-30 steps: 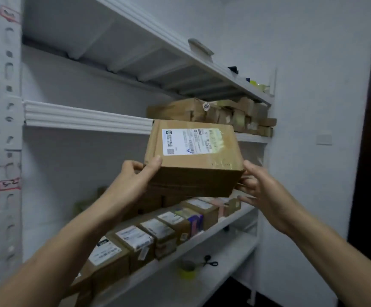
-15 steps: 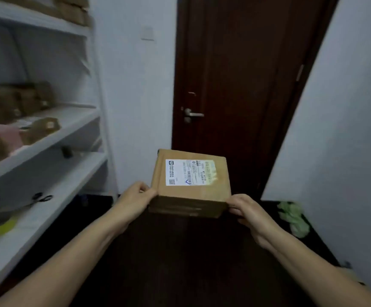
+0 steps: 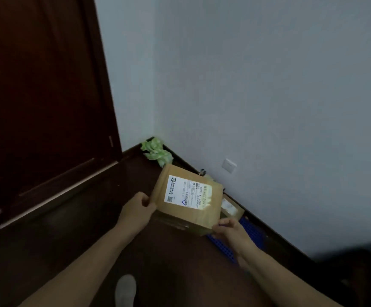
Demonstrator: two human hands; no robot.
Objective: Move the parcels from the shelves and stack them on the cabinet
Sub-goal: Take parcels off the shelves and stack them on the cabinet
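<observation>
The cardboard parcel (image 3: pixel 186 199), label up and tilted, is in the air above the dark floor (image 3: pixel 91 229) near the room corner. The left hand (image 3: pixel 135 209) has its grip curled round the parcel's left edge, and the right hand (image 3: pixel 229 231) pinches its near right corner, thumb on top. Behind it, a second parcel (image 3: pixel 231 208) lies by the wall (image 3: pixel 269 96), next to a blue mat (image 3: pixel 252 234).

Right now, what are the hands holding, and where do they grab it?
A brown parcel: left hand grips its left side, right hand grips its near right corner.

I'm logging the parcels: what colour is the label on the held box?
The label is white with dark print, on the brown parcel; head view.
</observation>
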